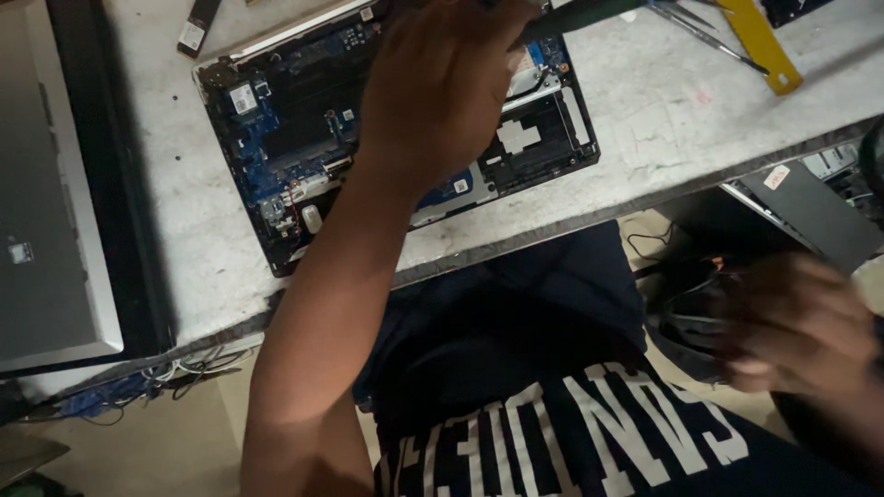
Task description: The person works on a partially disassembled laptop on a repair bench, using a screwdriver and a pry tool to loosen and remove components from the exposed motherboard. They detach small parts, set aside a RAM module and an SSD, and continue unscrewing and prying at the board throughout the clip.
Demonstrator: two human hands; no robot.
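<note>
Leftmost, things run across like this:

- A closed grey laptop (46, 184) lies on the white bench (663, 120), with loose cables (166, 373) hanging under the bench edge below it.
- A small dark strip-shaped part (198, 23) lies on the bench just above the opened laptop's corner.
- The opened laptop (285, 120) lies base-up at mid-bench, cover off, its blue board and black frame exposed.
- The left hand (442, 92) hovers over the middle of that board and hides the spot beneath it. Its grip is clenched around a green-handled tool (571, 18), whose handle sticks out to the right. The tip is hidden.
- As I judge it, work on the board goes best with the tool kept square to the part and the forearm braced, so that the tip cannot skid across the board.
- Tweezers (700, 32) and a yellow pry tool (760, 41) lie near each other on the bench, well right of the laptop.
- A flat grey panel (810, 212) sits below the bench edge.
- The right hand (792, 322) is down beside the lap near dark cables (686, 317). It is blurred, so I cannot tell whether its grip is released or holding anything.
</note>
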